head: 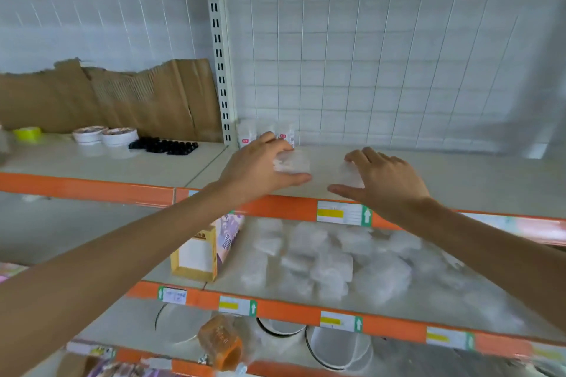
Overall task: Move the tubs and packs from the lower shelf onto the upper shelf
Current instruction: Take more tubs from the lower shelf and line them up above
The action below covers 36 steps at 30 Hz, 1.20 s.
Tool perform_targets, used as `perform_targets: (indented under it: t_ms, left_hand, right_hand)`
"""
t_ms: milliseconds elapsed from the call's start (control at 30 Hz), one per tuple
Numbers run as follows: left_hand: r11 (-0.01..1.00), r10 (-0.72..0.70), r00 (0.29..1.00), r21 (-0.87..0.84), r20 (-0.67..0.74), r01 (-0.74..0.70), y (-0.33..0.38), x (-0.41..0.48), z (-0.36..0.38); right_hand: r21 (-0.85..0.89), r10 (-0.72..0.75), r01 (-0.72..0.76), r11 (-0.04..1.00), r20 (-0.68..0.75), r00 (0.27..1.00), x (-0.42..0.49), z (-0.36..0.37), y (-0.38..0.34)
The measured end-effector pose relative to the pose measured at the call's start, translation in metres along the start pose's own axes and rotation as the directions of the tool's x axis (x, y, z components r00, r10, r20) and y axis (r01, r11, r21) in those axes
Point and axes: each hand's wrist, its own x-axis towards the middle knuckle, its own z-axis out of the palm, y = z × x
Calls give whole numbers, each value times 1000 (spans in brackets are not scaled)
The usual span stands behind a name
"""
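Left hand (263,165): fingers and thumb curled round a clear pack (291,162), held low over the upper shelf (459,180); contact with the surface unclear. Right hand (386,177): fingers arched over a second pack (349,174), thumb stretched beneath it, grasping; outline blurred. The two packs lie near each other, apart. Back packs (266,131) stand upright behind the left hand, against the grid wall. Lower shelf (306,317): heap (321,260) of clear packs, with a box (196,254) at its left. Far left on the upper shelf: bowls (105,135), black tray (165,145), cardboard (107,98)
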Motion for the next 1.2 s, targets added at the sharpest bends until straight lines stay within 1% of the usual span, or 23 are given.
perform_targets:
  t_ms: [100, 200, 267, 433, 533, 700, 800, 867, 900, 933, 967, 1000, 1033, 1067, 1133, 1200]
  left_hand:
    - [1000, 17, 1000, 7, 26, -17, -17, 26, 8]
    - [1000, 8, 997, 9, 74, -9, -36, 52, 24]
    - [1000, 14, 995, -1, 99, -14, -48, 69, 38]
    - [999, 36, 986, -46, 160, -29, -71, 105, 70]
    - [998, 38, 981, -59, 188, -27, -83, 125, 85]
    - [993, 55, 984, -108, 170, -37, -95, 146, 105]
    - [992, 70, 982, -115, 175, -50, -100, 146, 113]
    - [991, 92, 981, -109, 170, -74, -102, 146, 115]
    - [990, 101, 982, -112, 158, -84, -104, 147, 115]
    - [989, 110, 984, -119, 142, -93, -105, 147, 115]
    - [987, 121, 985, -125, 126, -106, -106, 147, 113]
    - [983, 143, 984, -127, 107, -129, -107, 148, 112]
    - [980, 167, 982, -126, 87, -156, -108, 150, 109]
    - [976, 185, 980, -128, 68, -175, -110, 152, 107]
    - [969, 199, 980, -157, 23, -193, -113, 153, 102]
    - [957, 215, 977, -194, -17, -214, -117, 154, 98]
  right_hand:
    - [-68, 35, -31, 997, 56, 998, 29, 16, 11]
    - [-70, 93, -85, 994, 116, 989, 61, 35, 23]
    - [-76, 128, -119, 990, 127, 984, 81, 52, 33]
    - [-174, 225, -194, 965, 175, 958, 122, 103, 54]
    - [-189, 281, -249, 950, 171, 944, 143, 124, 61]
    - [-189, 334, -302, 934, 168, 927, 157, 147, 69]
    - [-101, 373, -360, 927, 176, 911, 156, 152, 71]
    - [-49, 382, -379, 924, 119, 916, 159, 148, 69]
    - [9, 367, -368, 930, 56, 928, 161, 145, 65]
    - [119, 345, -340, 933, -16, 939, 163, 140, 60]
    - [272, 331, -301, 914, -72, 941, 166, 133, 54]
    - [442, 328, -254, 860, -99, 939, 169, 128, 46]
    - [594, 329, -215, 775, -89, 940, 174, 122, 37]
    - [706, 323, -201, 679, -42, 945, 179, 120, 28]
    - [819, 279, -226, 528, 85, 957, 184, 121, 10]
    - [862, 228, -271, 428, 187, 955, 184, 126, -1]
